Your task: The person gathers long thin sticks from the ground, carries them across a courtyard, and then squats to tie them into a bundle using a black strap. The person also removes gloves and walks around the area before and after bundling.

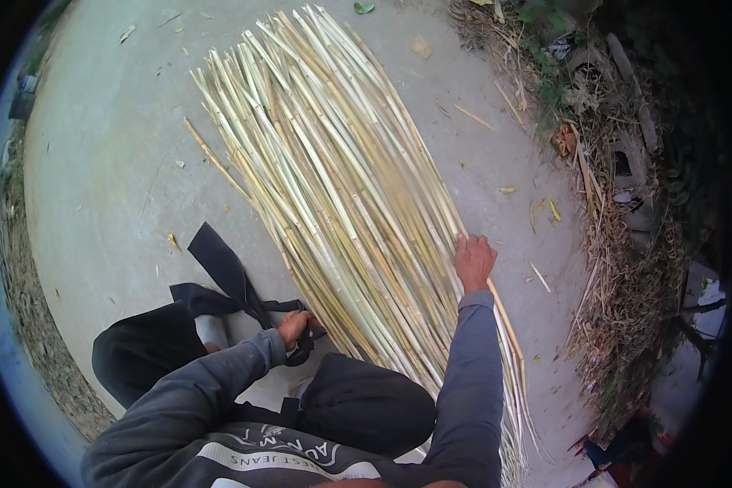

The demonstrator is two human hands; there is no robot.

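A long, loose spread of pale split reeds or canes (342, 187) lies in front of me, running from the far middle to the near right. At its right edge my right hand (474, 260) is closed, its fingers curled round the outermost stalks. My left hand (294, 328) is closed on a black cloth strip (232, 272), low beside the left edge of the spread. One end of the strip trails over the ground to the left, and a short part hangs by my fingers near the stalks. Whether it passes under them is hidden.
Grey concrete ground (122, 187) lies under everything, with scattered leaves and cane scraps. Dry grass and plant litter (618, 268) border it on the right. My dark-clothed knees (366, 403) are bent close to the stalks. Part of another person (626, 447) shows at the lower right.
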